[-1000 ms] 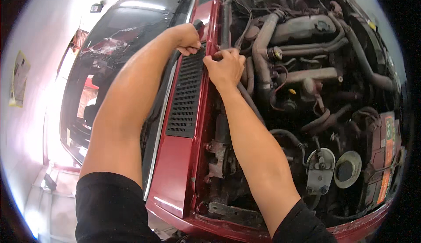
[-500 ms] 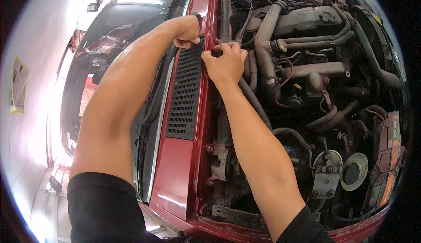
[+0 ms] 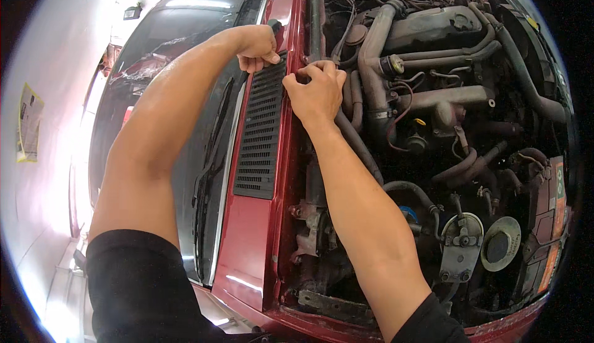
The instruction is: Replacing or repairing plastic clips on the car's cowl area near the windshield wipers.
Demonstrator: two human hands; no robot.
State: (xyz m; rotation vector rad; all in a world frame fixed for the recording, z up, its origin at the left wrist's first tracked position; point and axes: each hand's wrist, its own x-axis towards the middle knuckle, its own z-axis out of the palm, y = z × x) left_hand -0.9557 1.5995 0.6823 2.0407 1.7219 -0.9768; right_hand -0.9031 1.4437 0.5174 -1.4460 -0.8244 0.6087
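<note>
One curled left hand (image 3: pixel 257 46) lies over the far end of the grille (image 3: pixel 258 138); whether it grips anything, I cannot tell. Just right of it, the right hand (image 3: pixel 315 92) bends thumb and fingers at the edge of the red panel (image 3: pixel 241 238) around the grille; its fingertips are partly hidden, so its hold is unclear too. The step looks like fine finger work at that far end, probably calling for light, steady pressure from both sides. Right of the panel's edge, the hose (image 3: pixel 361 145), pipe (image 3: pixel 373 46) and engine (image 3: pixel 430 30) crowd in. Left, the windshield (image 3: pixel 185 27) leaves more open room.
</note>
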